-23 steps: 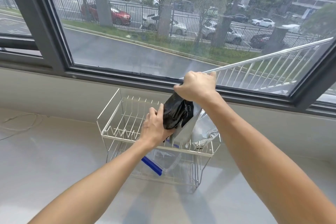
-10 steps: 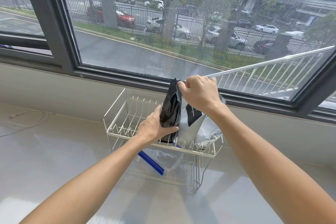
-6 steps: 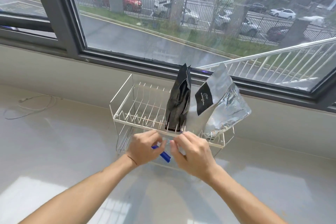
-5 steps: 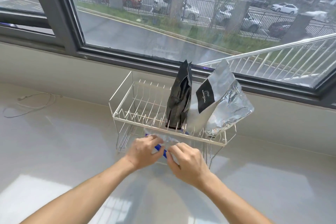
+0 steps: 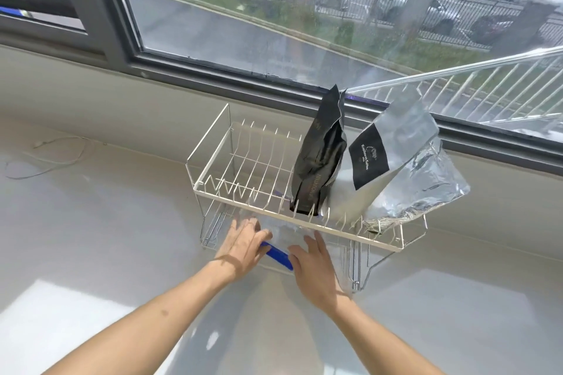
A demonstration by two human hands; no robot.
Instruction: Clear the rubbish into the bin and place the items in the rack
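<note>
A: Where was the clear bag (image 5: 283,230)?
B: Under the rack (image 5: 359,237), blue strip (image 5: 278,254) running left-right between both hands.
A: Grip?
B: Left hand (image 5: 242,245) touching the strip, fingers loose; right hand (image 5: 313,265) open beside it.

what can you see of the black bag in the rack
The black bag is a tall, matte, crinkled foil-looking pouch with faint gold lettering and a pinched, sealed top. It stands upright between the tines on the top tier of the white wire rack, leaning slightly right, close beside the silver bag. Neither hand touches it.
</note>
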